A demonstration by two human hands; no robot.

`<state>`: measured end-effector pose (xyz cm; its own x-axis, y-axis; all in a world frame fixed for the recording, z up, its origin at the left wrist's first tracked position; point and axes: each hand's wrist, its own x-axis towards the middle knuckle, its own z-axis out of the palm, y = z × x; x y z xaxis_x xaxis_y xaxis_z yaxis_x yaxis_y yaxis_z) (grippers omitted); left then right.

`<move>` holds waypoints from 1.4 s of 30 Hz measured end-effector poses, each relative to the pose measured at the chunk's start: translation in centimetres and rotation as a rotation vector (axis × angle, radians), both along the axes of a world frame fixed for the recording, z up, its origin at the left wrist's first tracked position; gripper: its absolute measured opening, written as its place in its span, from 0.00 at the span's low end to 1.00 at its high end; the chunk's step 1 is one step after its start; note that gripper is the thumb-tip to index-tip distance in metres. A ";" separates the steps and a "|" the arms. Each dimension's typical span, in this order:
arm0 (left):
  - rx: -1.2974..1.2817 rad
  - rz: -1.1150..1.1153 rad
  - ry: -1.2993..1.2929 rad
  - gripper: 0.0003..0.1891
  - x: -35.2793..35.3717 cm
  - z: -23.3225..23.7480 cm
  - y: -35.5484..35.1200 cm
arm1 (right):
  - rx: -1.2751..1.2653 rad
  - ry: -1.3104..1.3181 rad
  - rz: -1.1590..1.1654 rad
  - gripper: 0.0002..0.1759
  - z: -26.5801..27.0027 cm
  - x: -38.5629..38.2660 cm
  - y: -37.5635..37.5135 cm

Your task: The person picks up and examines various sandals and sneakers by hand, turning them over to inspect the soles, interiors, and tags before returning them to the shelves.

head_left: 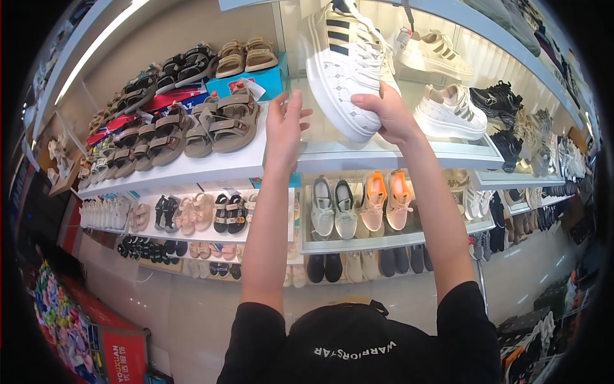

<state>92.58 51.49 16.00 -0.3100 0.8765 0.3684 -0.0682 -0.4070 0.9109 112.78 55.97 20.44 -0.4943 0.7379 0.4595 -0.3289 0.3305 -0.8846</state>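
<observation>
My right hand grips a white sneaker by its toe, with the thumb lying across the upper. Dark stripes and a small printed pattern mark the shoe's side, and its thick white sole faces left. The shoe is held up in front of a glass shelf. To its left, my left hand is raised with fingers apart and holds nothing; it is near the end of the white shelf of sandals. Another white sneaker with stripes stands on the glass shelf right of my right hand.
Brown strapped sandals line the left shelf, some pairs behind them on boxes such as a blue box. Grey-white sneakers and orange-lined sneakers stand one level below. Black mesh shoes are farther right.
</observation>
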 end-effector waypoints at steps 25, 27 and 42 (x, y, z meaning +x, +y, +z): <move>0.281 -0.283 -0.425 0.31 -1.4 -0.5 -0.7 | -0.090 -0.067 -0.024 0.39 -4.5 3.8 -0.5; 0.324 -0.239 -0.449 0.30 -1.6 -0.7 -0.6 | -0.141 -0.106 -0.035 0.39 -4.6 3.7 -0.4; 0.283 -0.237 -0.738 0.39 -1.2 0.9 -1.0 | 0.535 -0.009 -0.256 0.47 -6.1 3.3 -1.0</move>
